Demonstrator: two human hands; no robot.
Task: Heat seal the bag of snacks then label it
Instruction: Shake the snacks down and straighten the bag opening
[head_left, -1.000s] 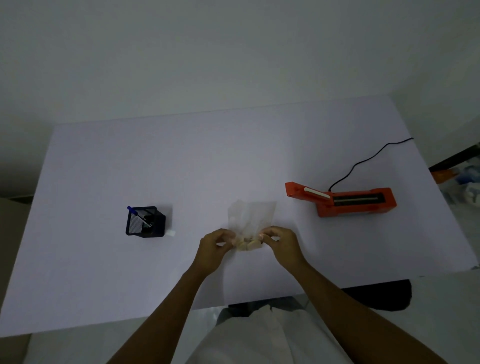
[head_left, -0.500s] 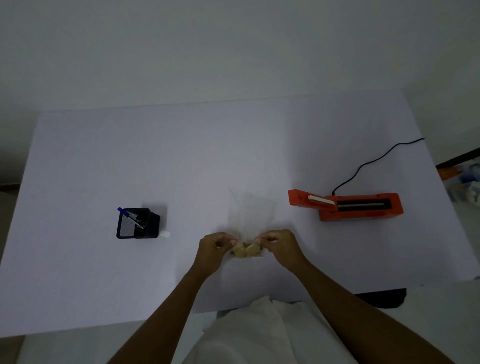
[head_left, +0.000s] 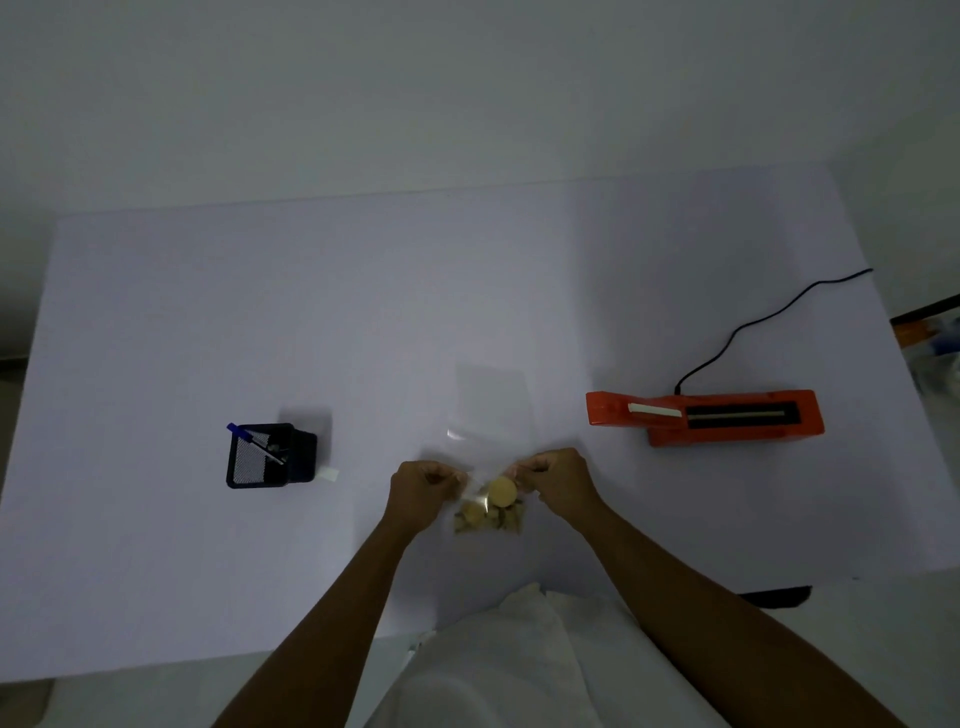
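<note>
By the front edge of the surface (head_left: 208, 312): left hand (head_left: 423, 486) and right hand (head_left: 558, 483), each pinching a side of the clear bag (head_left: 493, 415), snacks (head_left: 501, 491) bunched at its near end. Likely light, limp, slippery, contents brittle; best held by the empty film. Farther right, the heat sealer (head_left: 717, 423).

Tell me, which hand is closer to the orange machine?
The right hand: it pinches the snack bag on the side facing the heat sealer. The left hand pinches the opposite edge, nearer the pen holder.
</note>
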